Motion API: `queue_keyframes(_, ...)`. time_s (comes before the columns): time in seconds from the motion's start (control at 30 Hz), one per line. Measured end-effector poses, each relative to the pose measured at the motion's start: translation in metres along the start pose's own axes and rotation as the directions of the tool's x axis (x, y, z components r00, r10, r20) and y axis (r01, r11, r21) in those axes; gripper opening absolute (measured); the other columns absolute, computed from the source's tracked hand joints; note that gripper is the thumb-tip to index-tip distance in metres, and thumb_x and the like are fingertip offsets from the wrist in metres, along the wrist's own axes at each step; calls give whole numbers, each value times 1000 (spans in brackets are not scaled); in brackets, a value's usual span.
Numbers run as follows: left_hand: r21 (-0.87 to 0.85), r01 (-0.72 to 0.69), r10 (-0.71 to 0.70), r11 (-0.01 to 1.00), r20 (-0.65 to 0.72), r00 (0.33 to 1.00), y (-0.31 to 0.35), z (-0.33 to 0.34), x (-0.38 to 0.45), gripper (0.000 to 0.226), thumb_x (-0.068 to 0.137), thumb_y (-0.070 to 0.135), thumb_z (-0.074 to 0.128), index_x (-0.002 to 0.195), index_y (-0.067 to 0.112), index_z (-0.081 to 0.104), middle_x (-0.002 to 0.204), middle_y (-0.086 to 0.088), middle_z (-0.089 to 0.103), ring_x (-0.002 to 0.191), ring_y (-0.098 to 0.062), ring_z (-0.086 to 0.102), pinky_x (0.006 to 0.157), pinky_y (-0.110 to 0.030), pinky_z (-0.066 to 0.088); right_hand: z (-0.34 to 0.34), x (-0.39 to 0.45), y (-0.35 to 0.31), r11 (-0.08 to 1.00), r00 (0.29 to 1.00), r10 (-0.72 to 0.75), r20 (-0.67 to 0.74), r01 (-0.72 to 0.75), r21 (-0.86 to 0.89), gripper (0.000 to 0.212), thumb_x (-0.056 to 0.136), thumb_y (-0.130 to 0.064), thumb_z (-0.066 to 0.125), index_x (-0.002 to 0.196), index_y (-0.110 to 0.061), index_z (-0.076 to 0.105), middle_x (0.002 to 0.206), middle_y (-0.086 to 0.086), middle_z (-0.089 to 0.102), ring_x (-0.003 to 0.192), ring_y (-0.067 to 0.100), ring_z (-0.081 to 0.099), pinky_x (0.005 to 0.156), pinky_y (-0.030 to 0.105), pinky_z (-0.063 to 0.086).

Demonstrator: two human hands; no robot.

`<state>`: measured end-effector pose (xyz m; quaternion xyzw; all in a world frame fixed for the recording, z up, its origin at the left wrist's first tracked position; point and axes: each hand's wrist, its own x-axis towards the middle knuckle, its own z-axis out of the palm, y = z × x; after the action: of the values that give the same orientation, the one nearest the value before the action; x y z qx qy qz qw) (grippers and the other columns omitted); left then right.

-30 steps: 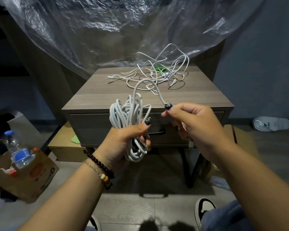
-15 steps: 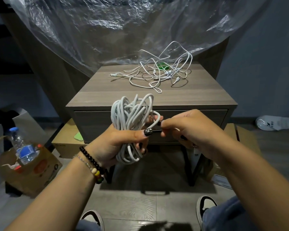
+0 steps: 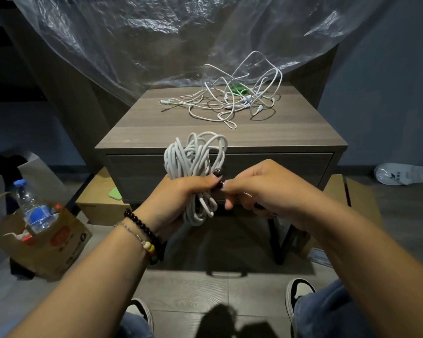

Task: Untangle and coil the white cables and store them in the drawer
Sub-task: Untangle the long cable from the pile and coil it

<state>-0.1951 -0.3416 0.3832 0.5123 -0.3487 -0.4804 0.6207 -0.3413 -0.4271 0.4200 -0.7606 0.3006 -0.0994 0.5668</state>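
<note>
My left hand (image 3: 181,198) grips a coiled bundle of white cable (image 3: 195,162) around its middle, in front of the drawer (image 3: 279,167) of a grey wooden nightstand (image 3: 156,132). The drawer is closed. My right hand (image 3: 261,189) meets the left at the bundle's right side, its fingers curled and pinching the cable's end, which is mostly hidden. A tangle of thin white cables (image 3: 235,98) lies at the back of the nightstand top, over a small green object (image 3: 238,89).
Clear plastic sheeting (image 3: 181,37) hangs behind the nightstand. A paper bag with a water bottle (image 3: 32,211) stands on the floor at left. Cardboard boxes (image 3: 95,203) sit under and beside the stand. A white slipper (image 3: 403,173) lies at right. My shoes (image 3: 298,291) are below.
The loose cable end that arched up from the tangle has been drawn into the bundle. My right hand has moved down and left to meet the left hand.
</note>
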Motion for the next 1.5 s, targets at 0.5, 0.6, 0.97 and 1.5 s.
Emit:
queue_keyframes(0.5,-526,-208,54,825,-292,955,31,-1,9,23,90,21,52,68,13,51,59,1,49,54,-8,55,68,-29,58,-3,9,12,987,987,-159,-3,159,26,22,96,-8,51,86,-9,71,67,2,62,63,13,60,56,19,40)
queue_keyframes(0.6,-458,-198,46,867,-322,946,32,0,11,28,93,17,49,65,12,51,56,0,47,49,-9,49,59,-22,53,-4,10,13,976,979,-168,-113,182,123,12,92,-3,57,95,-2,69,69,7,66,54,12,60,48,13,43)
queue_keyframes(0.97,-370,-258,83,892,-427,900,48,-7,19,25,93,11,52,69,10,49,48,1,47,39,-11,50,57,-24,44,0,31,7,974,942,-223,-252,228,-11,7,87,-7,66,93,-5,69,81,12,73,61,10,65,51,15,46)
queue_keyframes(1.5,-586,-181,-144,790,-464,874,62,-55,65,23,91,14,54,68,12,49,43,-1,47,38,-12,49,61,-27,44,-88,201,-94,777,618,-558,-554,155,-611,22,79,-9,56,90,-18,73,82,-2,67,74,10,59,73,21,49)
